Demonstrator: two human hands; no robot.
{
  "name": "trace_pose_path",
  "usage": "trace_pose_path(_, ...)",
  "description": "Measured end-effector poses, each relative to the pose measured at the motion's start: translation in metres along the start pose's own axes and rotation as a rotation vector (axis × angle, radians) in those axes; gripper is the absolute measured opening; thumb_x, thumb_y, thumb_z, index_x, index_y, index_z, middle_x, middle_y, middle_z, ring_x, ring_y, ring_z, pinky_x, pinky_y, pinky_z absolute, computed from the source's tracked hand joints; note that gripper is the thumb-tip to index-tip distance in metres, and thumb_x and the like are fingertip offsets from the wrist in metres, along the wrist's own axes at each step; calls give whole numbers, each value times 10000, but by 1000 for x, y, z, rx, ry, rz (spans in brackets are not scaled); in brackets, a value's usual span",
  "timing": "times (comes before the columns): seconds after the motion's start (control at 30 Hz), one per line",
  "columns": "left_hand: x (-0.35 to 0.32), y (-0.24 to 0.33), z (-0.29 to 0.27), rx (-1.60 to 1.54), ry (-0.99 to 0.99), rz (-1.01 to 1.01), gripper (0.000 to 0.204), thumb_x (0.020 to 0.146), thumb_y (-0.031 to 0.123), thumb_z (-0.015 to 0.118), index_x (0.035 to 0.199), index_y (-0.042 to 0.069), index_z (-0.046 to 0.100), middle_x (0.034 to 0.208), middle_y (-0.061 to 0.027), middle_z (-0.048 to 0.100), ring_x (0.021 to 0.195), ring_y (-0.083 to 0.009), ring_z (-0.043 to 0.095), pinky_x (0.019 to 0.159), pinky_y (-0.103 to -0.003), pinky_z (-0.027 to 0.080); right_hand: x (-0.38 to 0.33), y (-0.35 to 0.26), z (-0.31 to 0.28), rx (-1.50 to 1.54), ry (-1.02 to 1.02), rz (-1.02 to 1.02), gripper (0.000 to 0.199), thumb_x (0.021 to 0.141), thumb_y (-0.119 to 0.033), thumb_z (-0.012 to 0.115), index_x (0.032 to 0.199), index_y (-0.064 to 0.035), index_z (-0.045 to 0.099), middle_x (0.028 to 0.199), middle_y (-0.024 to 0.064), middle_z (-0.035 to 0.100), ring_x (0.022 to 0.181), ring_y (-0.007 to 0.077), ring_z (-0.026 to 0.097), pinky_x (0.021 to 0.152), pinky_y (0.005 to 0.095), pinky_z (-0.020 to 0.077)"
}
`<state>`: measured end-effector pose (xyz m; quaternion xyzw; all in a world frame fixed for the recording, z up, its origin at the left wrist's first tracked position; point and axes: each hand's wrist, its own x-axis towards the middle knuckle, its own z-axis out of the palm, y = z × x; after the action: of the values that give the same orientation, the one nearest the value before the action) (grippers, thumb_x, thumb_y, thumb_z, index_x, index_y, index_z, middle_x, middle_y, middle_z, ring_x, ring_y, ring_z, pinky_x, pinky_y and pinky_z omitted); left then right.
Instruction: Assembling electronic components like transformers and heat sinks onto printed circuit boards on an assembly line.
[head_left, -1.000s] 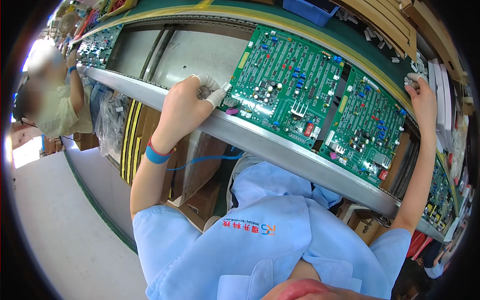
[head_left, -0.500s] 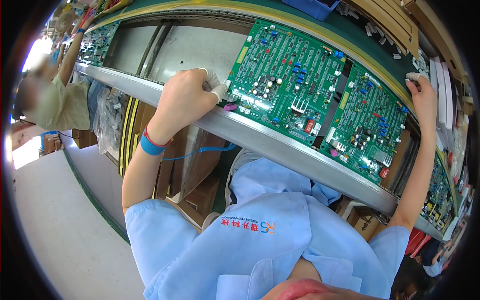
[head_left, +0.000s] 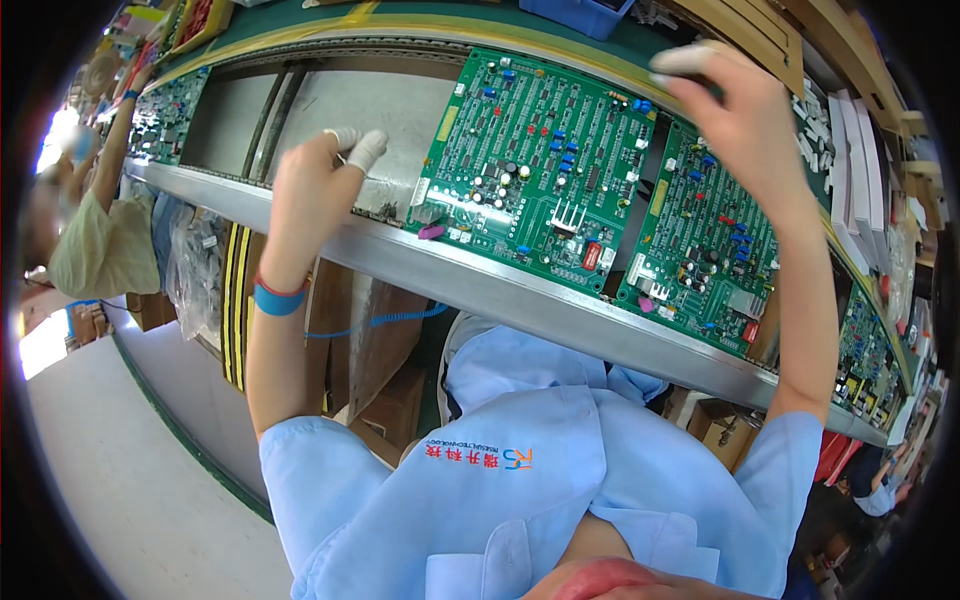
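Reaching over a green board (head_left: 535, 165) on the conveyor rail (head_left: 520, 290), the left hand (head_left: 315, 185) pinches a small part just left of it; the right hand (head_left: 745, 110), fingers together, hovers above-right. Seating seems next.

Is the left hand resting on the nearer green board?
No. The left hand is raised over the bare conveyor bed, left of the board.

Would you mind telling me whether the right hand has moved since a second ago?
Yes. The right hand has swung left from the far right end of the conveyor rail to above the right-hand circuit board.
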<state>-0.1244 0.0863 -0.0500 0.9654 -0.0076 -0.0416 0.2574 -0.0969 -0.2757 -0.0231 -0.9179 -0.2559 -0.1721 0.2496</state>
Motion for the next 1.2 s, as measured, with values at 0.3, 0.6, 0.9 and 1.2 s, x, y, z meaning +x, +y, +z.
trace_pose_path(0.3,-29,-9,23,-361,299,264,183,915,134,600,936,-17,700,730,-18,595,705,-90,511,666,-231,405,71,-25,87,-173,-259,-15,130,813,-153,609,891,-98,697,870,68,668,827,273,648,718,393,505)
trace_pose_path(0.6,-32,-11,19,-440,302,254,188,920,150,601,931,-9,701,720,-9,572,701,-80,491,644,-219,372,74,-30,94,-203,-194,-101,138,705,-52,601,778,-78,715,716,129,669,716,287,666,603,411,512)
trace_pose_path(0.9,-34,-11,21,-507,290,163,156,897,123,623,911,-5,711,774,-53,664,742,-136,552,683,-249,434,66,-37,104,-343,-119,-142,93,643,-43,630,723,-63,673,759,117,666,716,294,669,576,398,525)
trace_pose_path(1.2,-29,-5,25,-395,293,194,144,890,60,585,926,-24,696,798,-81,655,754,-135,585,702,-247,450,60,-38,68,-293,-306,44,104,782,-181,654,809,-84,679,826,105,673,780,320,657,630,430,517)
